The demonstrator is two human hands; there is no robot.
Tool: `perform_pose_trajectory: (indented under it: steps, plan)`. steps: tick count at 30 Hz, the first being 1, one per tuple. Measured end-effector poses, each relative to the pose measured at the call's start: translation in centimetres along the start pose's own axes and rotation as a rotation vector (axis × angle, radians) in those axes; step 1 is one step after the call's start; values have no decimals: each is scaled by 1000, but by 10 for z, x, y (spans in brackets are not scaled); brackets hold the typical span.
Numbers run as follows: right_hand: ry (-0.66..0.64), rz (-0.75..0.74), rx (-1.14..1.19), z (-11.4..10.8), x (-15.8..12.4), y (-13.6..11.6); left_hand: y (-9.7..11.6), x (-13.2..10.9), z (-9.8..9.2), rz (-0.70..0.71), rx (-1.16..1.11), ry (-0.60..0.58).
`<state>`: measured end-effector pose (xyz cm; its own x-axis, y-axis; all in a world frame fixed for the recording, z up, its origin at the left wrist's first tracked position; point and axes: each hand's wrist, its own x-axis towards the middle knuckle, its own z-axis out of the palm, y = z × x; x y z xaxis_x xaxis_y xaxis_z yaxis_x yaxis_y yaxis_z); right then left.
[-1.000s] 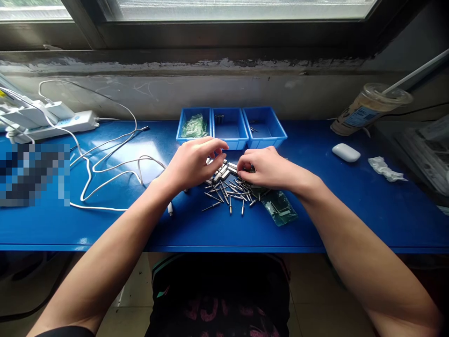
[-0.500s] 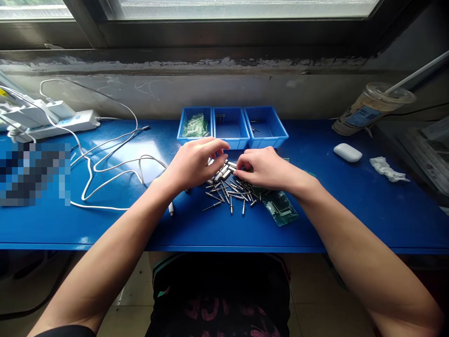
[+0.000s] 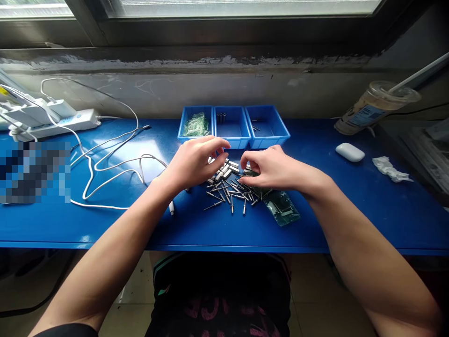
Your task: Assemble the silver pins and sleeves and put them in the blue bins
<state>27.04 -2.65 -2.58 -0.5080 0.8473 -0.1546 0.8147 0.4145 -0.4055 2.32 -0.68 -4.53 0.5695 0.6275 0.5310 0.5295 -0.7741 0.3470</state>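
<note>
White power strip: a long plastic bar (image 3: 80,120) loaded with plugs, at the far left, with thin white cables (image 3: 105,206) looping over the blue tabletop (image 3: 196,231).
Your left hand: hovering palm-down (image 3: 196,161) over the left side of the parts, forefinger arched and thumb apart from it, nothing seen between them.
Left blue bin: a plastic tray (image 3: 187,139) behind that hand, holding green film packets (image 3: 197,124).
Silver blocks: small oblong metal pieces (image 3: 219,175) heaped between your two hands, long axes mixed, many slanting away to the right.
Middle blue bin: a plastic tray (image 3: 231,131) with short dark tubes (image 3: 221,117) against its back wall.
Slim silver rivets: a loose metal pile (image 3: 232,190) just on your body's side of the right thumb tip, so the right hand is nearer; axes fan out, the front two pointing towards you.
Your right hand: low at the pile's right edge (image 3: 270,169), thumb and forefinger curved, tips parted; you can't tell what the hidden fingers do.
Right blue bin: a plastic tray (image 3: 271,125) behind it, with thin metal pins (image 3: 256,128).
Green film pouch: flat (image 3: 282,210), near your right wrist.
</note>
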Motion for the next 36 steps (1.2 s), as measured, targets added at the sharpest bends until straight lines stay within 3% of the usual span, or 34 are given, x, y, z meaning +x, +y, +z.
perform_pose_trajectory:
  steps: [13, 23, 30, 36]
  plan:
    - [69, -63, 52, -1, -3, -2, 0, 0, -2, 0, -3, 1]
    - [431, -131, 200, -22, -19, 10, 0, 1, 0, -19, -22, -18]
    - [754, -326, 171, -24, -19, 7, 1, 1, -1, -67, -100, -57]
    - [783, -545, 74, -14, -15, -4, 0, -2, -2, -121, -163, -137]
